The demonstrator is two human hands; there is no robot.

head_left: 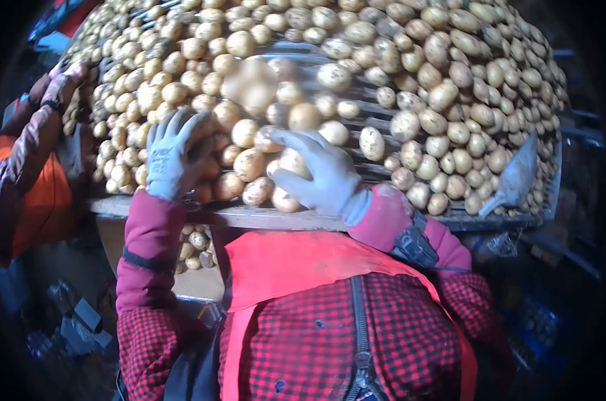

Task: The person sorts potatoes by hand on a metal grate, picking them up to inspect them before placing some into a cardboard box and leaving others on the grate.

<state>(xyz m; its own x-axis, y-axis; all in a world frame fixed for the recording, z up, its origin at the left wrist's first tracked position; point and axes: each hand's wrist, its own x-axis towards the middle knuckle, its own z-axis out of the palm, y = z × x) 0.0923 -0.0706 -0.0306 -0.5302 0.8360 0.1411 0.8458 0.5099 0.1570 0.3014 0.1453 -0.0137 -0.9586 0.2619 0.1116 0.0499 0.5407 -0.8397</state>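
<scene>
- The left hand (171, 157), gloved in grey, curves over potatoes left of the frame's centre; its palm side is in shadow, so I cannot tell whether the fingers close on anything.
- The right hand (323, 175), also in a grey glove, is near the middle of the frame, with thumb and forefinger apart around a pale potato (293, 162); whether they press on it cannot be told.
- The potatoes (250, 164) between the hands lie close together, the ones beside the left palm dim in its shade.
- More of the heap spreads across the upper frame, over dark slats (376, 107) that show in the gaps; the top edge cuts it off.
- Just above centre, a few potatoes are blurred past clear outline.
- At right, a grey, tapering object (515, 175) lies on the heap; I cannot tell what it is.
- Below the front ledge (269, 217), a container (199, 286) at lower left holds potatoes, partly hidden by the left sleeve (148, 247) and the red apron (296, 260).
- At the left edge, another person's hand (67, 77) and sleeve (32, 150) show, the body cut off.
- The lower corners are too dark to read.
</scene>
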